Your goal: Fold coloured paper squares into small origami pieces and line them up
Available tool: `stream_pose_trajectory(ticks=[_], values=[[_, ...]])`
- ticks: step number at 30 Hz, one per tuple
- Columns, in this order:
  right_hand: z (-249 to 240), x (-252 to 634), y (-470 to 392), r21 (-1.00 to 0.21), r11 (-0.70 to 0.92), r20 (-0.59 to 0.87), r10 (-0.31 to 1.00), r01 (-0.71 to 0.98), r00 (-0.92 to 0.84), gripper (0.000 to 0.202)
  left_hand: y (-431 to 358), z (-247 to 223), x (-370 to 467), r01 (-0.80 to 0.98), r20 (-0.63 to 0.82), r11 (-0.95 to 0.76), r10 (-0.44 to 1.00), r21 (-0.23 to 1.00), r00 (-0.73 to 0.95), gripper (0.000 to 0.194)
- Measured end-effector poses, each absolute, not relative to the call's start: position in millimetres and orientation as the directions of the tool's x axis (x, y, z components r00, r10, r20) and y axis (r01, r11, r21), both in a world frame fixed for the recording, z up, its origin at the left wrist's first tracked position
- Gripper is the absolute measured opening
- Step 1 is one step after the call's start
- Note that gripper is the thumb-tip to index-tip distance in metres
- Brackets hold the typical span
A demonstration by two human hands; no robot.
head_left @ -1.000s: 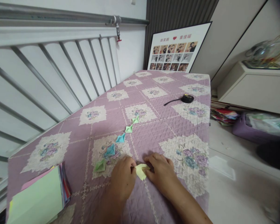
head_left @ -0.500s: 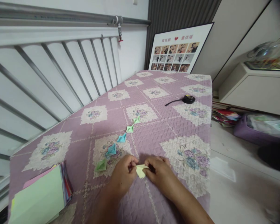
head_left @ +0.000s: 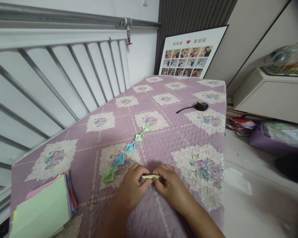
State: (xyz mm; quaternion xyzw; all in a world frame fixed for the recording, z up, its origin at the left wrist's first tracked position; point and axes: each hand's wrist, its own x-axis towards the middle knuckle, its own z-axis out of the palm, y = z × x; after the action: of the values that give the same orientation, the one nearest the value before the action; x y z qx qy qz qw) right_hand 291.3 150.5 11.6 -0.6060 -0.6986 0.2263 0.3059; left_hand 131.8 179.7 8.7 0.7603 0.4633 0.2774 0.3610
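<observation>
Both hands pinch one small folded pale yellow paper (head_left: 151,177) above the purple quilted cloth (head_left: 119,127). My left hand (head_left: 134,185) has its thumb and fingers closed on the paper's left end. On the right end, my right hand (head_left: 170,185) grips it the same way. The paper shows as a thin strip, edge toward the camera. Left of and beyond the hands, several small folded papers lie in a slanting row: a green one (head_left: 108,175), a blue one (head_left: 119,159), another blue one (head_left: 130,146) and light green ones (head_left: 139,137) farther off.
A stack of coloured sheets (head_left: 42,208) lies at the near left. A black tape measure (head_left: 201,105) with a strap rests at the far right of the cloth. The white radiator (head_left: 59,82) borders the left side. A photo board (head_left: 186,54) stands beyond the far edge.
The yellow paper has tilted or been flattened, from a broader folded shape to a thin strip. My left thumb has moved in along its near edge. Both hands still hold it.
</observation>
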Motion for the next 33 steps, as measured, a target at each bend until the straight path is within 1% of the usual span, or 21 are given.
stream_pose_trajectory(ticks=[2,5,8,12,15,17,21,27,33], values=[[11.0,291.1,150.6,-0.66,0.191,0.18,0.979,0.726,-0.094,0.011,179.6,9.0,132.8,0.542,0.086,-0.336,0.896,0.77,0.435,0.007],[10.1,292.5,150.4,-0.629,0.253,0.219,0.965,0.735,-0.144,0.01,180.5,7.4,132.8,0.578,0.096,-0.357,0.896,0.734,0.433,0.013],[9.1,295.1,150.0,-0.598,0.275,0.246,0.957,0.753,-0.154,0.008,181.4,6.7,131.1,0.566,0.132,-0.386,0.89,0.728,0.436,0.016],[9.0,296.7,149.7,-0.516,0.315,0.305,0.937,0.796,-0.172,0.011,180.5,6.6,129.2,0.551,0.178,-0.433,0.873,0.714,0.455,0.022],[9.4,296.1,150.2,-0.429,0.34,0.358,0.915,0.837,-0.187,0.012,179.0,5.9,129.7,0.591,0.22,-0.469,0.868,0.656,0.445,0.028],[8.9,296.0,150.7,-0.378,0.335,0.368,0.91,0.863,-0.192,0.013,178.2,5.6,130.7,0.638,0.235,-0.476,0.873,0.605,0.428,0.03],[5.8,296.5,151.3,-0.329,0.32,0.37,0.909,0.889,-0.19,0.012,177.7,5.3,132.8,0.698,0.248,-0.482,0.875,0.529,0.416,0.03],[2.0,296.8,151.5,-0.288,0.312,0.332,0.919,0.905,-0.211,0.011,178.6,2.4,134.3,0.742,0.174,-0.484,0.871,0.464,0.459,0.027],[-3.0,300.8,152.1,-0.27,0.335,0.266,0.927,0.903,-0.265,0.012,181.2,0.0,133.2,0.736,0.069,-0.488,0.851,0.47,0.521,0.023]])
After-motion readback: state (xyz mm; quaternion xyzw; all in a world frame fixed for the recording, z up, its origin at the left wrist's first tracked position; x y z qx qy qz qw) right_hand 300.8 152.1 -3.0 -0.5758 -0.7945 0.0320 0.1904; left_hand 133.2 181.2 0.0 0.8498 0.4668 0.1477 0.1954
